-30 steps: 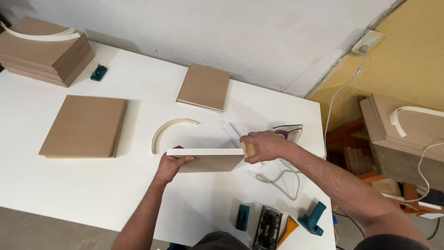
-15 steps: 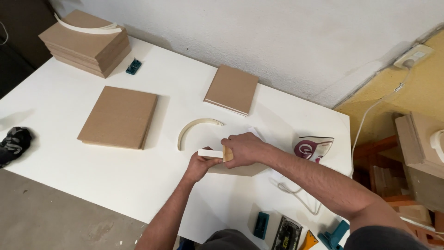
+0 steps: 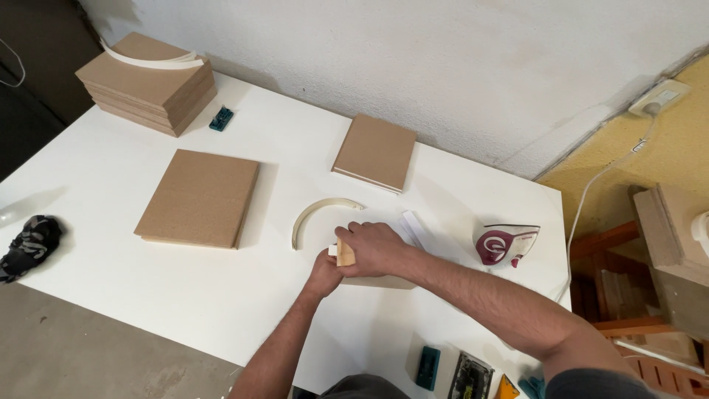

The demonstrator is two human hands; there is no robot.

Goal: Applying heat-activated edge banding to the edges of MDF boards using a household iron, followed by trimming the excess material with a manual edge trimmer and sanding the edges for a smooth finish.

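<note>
Hands (image 3: 354, 258) grip small wood block (image 3: 345, 254) (tan, pale edge) on white table (image 3: 111, 244).

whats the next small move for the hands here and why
Probably slide the right hand with its small wooden block along the board's edge. The left hand is steadying that board on the white table, and the block sits at its near-left end, so most of the edge lies ahead.
</note>
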